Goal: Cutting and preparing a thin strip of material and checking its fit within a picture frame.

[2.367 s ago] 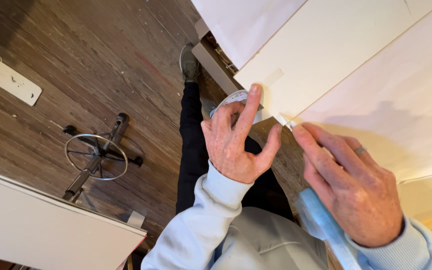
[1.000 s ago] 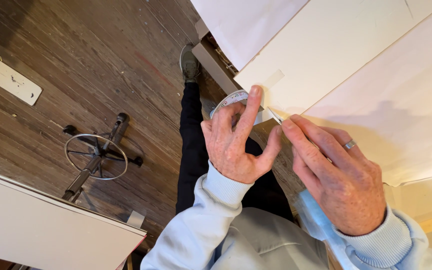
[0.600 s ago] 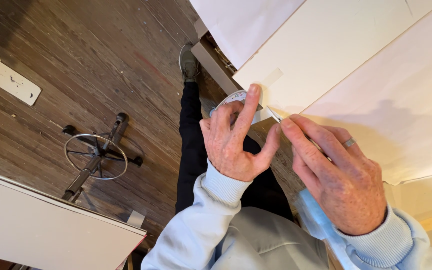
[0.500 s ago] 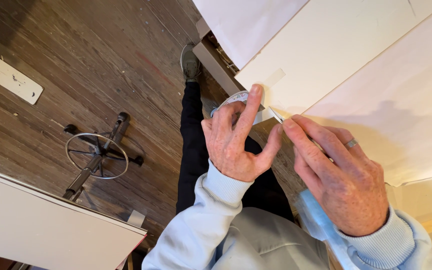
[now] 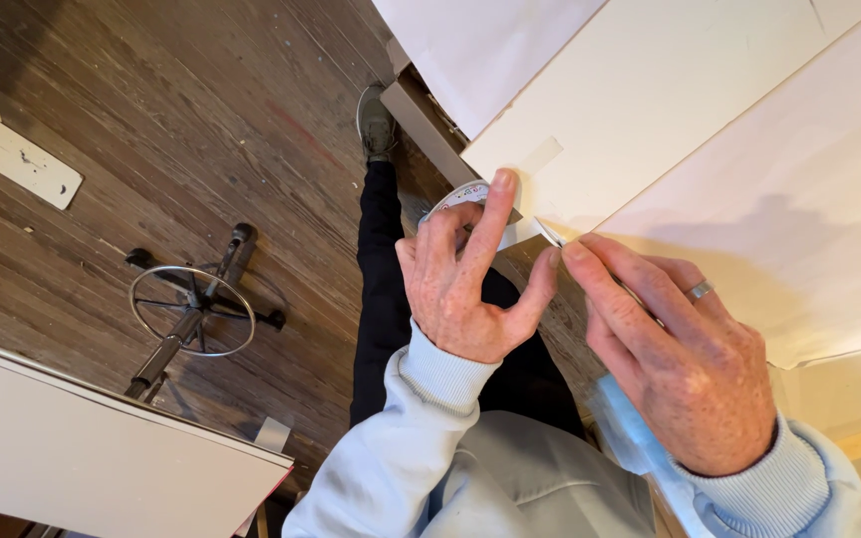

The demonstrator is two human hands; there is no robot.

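Tape roll [image 5: 453,196], white with a bit of red print on its face, sits in the left hand [image 5: 460,289] right at the edge of the pale panel [image 5: 670,100]; the index finger [image 5: 491,213] lies straight up over the roll and its tip touches the panel's corner, while the other fingers curl loosely around the roll from behind. Just beyond that fingertip a short strip of tape [image 5: 535,157] is already stuck flat on the panel. The right hand [image 5: 685,359] comes in from the other side, fingers narrow and stretched long, their tips pinching a thin pale end of tape [image 5: 550,232] just beside the left thumb; a ring [image 5: 700,290] shows on one finger. I cannot tell how much tape runs between the two hands.

Under both hands stands the person's own dark trouser leg [image 5: 381,299], ending in a grey shoe [image 5: 377,125] well past the fingertips. Pale blue sweatshirt sleeves [image 5: 391,468] cover both wrists. Off to the left hand's side, well apart, a stool base with a metal foot ring [image 5: 191,311] rests on the dark wood plank floor [image 5: 151,120], which is speckled with dust and scraps. A white board [image 5: 102,448] lies nearer, and a white strip [image 5: 12,151] lies farther out.
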